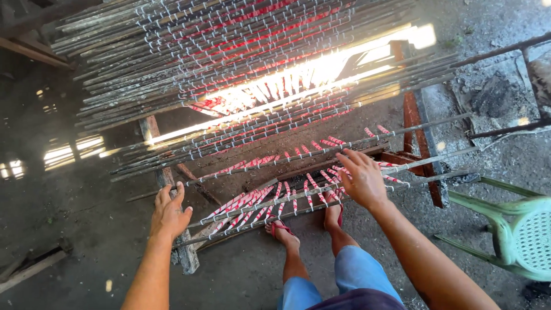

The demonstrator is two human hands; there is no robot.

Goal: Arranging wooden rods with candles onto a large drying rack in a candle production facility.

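Observation:
A wooden rack carries many long grey rods lying side by side, with red and white striped sticks hanging in rows from them. My left hand rests flat on the left wooden rail, by the ends of the nearest rods, fingers apart. My right hand lies over the nearest rods on the right, fingers spread and touching them. My feet in red sandals stand under the front rods.
A pale green plastic chair stands on the right. A rusty red frame post holds the rack's right side. Dark metal bars cross the upper right. Bright sunlight falls on the rack's middle. The floor is dark dirt.

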